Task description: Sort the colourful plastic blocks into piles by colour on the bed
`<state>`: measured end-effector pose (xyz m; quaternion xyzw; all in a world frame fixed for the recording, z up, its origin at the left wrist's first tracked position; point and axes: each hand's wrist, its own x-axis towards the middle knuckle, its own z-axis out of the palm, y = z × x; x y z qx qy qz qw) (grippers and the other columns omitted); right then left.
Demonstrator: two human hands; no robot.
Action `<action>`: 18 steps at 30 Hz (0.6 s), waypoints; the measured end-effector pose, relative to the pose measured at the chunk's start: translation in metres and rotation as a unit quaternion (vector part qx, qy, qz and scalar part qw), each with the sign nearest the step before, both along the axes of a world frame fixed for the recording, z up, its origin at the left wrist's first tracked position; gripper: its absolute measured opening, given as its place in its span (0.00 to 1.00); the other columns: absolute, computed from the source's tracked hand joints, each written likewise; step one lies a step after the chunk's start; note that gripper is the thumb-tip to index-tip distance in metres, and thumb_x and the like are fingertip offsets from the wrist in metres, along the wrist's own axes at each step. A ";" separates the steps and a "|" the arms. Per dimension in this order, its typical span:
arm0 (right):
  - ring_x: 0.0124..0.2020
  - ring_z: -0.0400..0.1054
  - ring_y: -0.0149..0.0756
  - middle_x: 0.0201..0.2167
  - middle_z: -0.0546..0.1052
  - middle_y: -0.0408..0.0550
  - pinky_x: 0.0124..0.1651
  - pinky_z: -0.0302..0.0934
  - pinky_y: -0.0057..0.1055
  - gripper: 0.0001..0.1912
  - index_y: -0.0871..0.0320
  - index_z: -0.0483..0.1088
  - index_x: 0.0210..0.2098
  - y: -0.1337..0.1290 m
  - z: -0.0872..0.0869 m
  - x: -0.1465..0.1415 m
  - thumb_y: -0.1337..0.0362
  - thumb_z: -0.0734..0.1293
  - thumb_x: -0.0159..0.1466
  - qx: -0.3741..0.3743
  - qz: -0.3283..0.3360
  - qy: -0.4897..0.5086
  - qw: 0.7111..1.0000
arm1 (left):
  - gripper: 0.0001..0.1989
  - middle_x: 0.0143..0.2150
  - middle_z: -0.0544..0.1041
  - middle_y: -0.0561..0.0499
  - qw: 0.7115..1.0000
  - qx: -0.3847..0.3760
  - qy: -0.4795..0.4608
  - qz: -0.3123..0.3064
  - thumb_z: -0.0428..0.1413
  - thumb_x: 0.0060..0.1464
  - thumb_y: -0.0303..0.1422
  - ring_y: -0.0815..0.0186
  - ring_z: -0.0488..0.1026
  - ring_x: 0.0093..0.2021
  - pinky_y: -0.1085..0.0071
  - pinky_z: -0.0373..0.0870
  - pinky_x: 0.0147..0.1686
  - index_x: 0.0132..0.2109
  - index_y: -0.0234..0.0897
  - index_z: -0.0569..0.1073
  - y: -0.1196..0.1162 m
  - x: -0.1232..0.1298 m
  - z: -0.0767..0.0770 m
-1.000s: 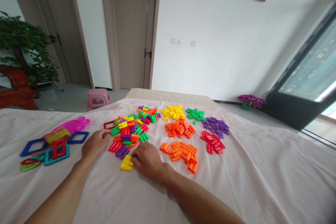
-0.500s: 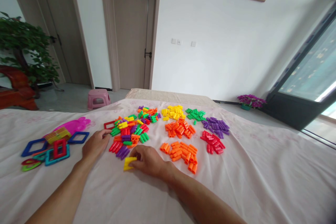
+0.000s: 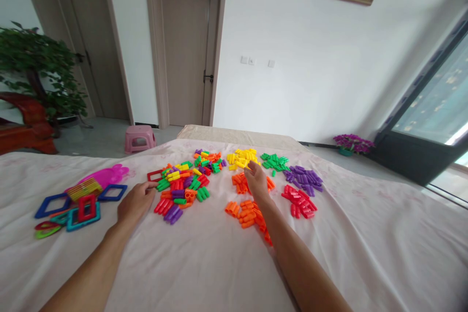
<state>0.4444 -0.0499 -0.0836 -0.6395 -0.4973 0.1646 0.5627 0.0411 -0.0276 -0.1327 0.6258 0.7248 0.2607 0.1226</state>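
Observation:
My right hand (image 3: pixel 256 180) reaches over the orange pieces (image 3: pixel 247 213), its fingertips at the near edge of the yellow pile (image 3: pixel 242 158); whether a piece is between the fingers is hidden. My left hand (image 3: pixel 136 202) rests on the cloth, its fingertips beside the left end of the mixed-colour pile (image 3: pixel 179 185) and near a red frame (image 3: pixel 154 175). No held object shows in it. Green pieces (image 3: pixel 275 162), purple pieces (image 3: pixel 303 179) and red pieces (image 3: pixel 299 202) lie in separate piles to the right.
Left of my left hand lie a magenta toy (image 3: pixel 109 174), blue frames (image 3: pixel 52 204) and a teal frame (image 3: pixel 83 222) on the pink cloth (image 3: pixel 204 263). Beyond the table stand a pink stool (image 3: pixel 140 138) and potted purple flowers (image 3: pixel 353 143).
My right hand has moved away and to the right, from the near side of the mixed pile to the yellow pile. The yellow piece it held no longer shows there. My left hand stays put.

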 end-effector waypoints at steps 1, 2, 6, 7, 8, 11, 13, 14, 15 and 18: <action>0.57 0.77 0.43 0.61 0.78 0.63 0.60 0.71 0.42 0.24 0.63 0.73 0.60 0.000 -0.002 0.000 0.67 0.64 0.65 -0.003 0.001 0.001 1.000 | 0.22 0.59 0.82 0.46 1.000 -0.003 0.000 0.002 0.49 0.63 0.42 0.53 0.80 0.53 0.65 0.72 0.44 0.55 0.45 0.82 0.000 0.000 0.000; 0.57 0.77 0.44 0.59 0.79 0.62 0.60 0.71 0.42 0.23 0.63 0.74 0.58 -0.001 -0.004 -0.002 0.67 0.64 0.65 -0.009 0.004 -0.007 1.000 | 0.22 0.59 0.82 0.46 1.000 -0.005 0.001 0.003 0.49 0.63 0.42 0.53 0.80 0.54 0.65 0.72 0.44 0.55 0.45 0.82 0.000 0.000 0.000; 0.51 0.79 0.42 0.51 0.84 0.54 0.59 0.72 0.42 0.18 0.58 0.79 0.51 -0.013 -0.007 -0.026 0.70 0.63 0.66 -0.014 0.069 -0.086 0.994 | 0.23 0.60 0.81 0.46 1.000 -0.005 0.002 -0.002 0.48 0.64 0.41 0.54 0.79 0.55 0.65 0.72 0.45 0.56 0.45 0.82 -0.002 0.001 0.001; 0.51 0.79 0.42 0.49 0.84 0.52 0.58 0.72 0.42 0.18 0.57 0.80 0.50 -0.018 -0.007 -0.035 0.71 0.62 0.66 -0.009 0.100 -0.115 0.988 | 0.23 0.60 0.81 0.46 1.000 -0.004 0.001 -0.002 0.48 0.64 0.41 0.54 0.79 0.55 0.65 0.71 0.45 0.57 0.45 0.82 -0.002 0.002 0.002; 0.51 0.79 0.41 0.49 0.84 0.52 0.58 0.71 0.41 0.18 0.56 0.80 0.49 -0.024 -0.007 -0.045 0.72 0.62 0.66 -0.006 0.137 -0.145 0.980 | 0.23 0.60 0.81 0.46 1.000 -0.003 0.000 -0.002 0.48 0.64 0.40 0.54 0.79 0.55 0.65 0.71 0.45 0.57 0.45 0.82 -0.003 0.002 0.002; 0.55 0.77 0.42 0.53 0.83 0.52 0.62 0.69 0.42 0.20 0.56 0.79 0.54 -0.041 -0.006 -0.072 0.73 0.64 0.66 0.000 0.242 -0.239 0.940 | 0.22 0.59 0.82 0.46 1.000 -0.002 -0.004 -0.001 0.48 0.64 0.40 0.54 0.79 0.54 0.65 0.71 0.45 0.56 0.44 0.82 -0.004 0.002 0.004; 0.60 0.73 0.44 0.59 0.80 0.54 0.65 0.66 0.43 0.24 0.56 0.75 0.60 -0.049 -0.009 -0.086 0.74 0.65 0.65 -0.001 0.290 -0.290 0.912 | 0.22 0.58 0.82 0.45 1.000 0.001 -0.007 0.000 0.48 0.63 0.40 0.54 0.80 0.53 0.65 0.72 0.45 0.55 0.44 0.82 -0.005 0.002 0.004; 0.63 0.71 0.44 0.62 0.78 0.55 0.67 0.64 0.44 0.27 0.57 0.73 0.63 -0.052 -0.011 -0.092 0.74 0.66 0.65 -0.004 0.305 -0.310 0.900 | 0.22 0.58 0.83 0.45 1.000 0.002 -0.009 0.000 0.49 0.63 0.40 0.54 0.80 0.52 0.65 0.72 0.45 0.55 0.44 0.83 -0.005 0.002 0.004; 0.66 0.68 0.45 0.65 0.76 0.56 0.69 0.62 0.45 0.28 0.57 0.71 0.65 -0.053 -0.013 -0.097 0.74 0.66 0.66 -0.010 0.315 -0.328 0.891 | 0.22 0.58 0.83 0.46 1.000 0.004 -0.011 0.000 0.49 0.63 0.40 0.54 0.80 0.52 0.65 0.72 0.45 0.55 0.44 0.83 -0.004 0.002 0.004; 0.72 0.61 0.46 0.71 0.69 0.57 0.72 0.58 0.47 0.30 0.58 0.65 0.70 -0.053 -0.020 -0.108 0.70 0.65 0.70 -0.036 0.314 -0.374 0.872 | 0.22 0.58 0.83 0.46 1.000 0.005 -0.013 -0.001 0.49 0.63 0.39 0.55 0.80 0.53 0.66 0.72 0.45 0.56 0.45 0.82 -0.004 0.003 0.005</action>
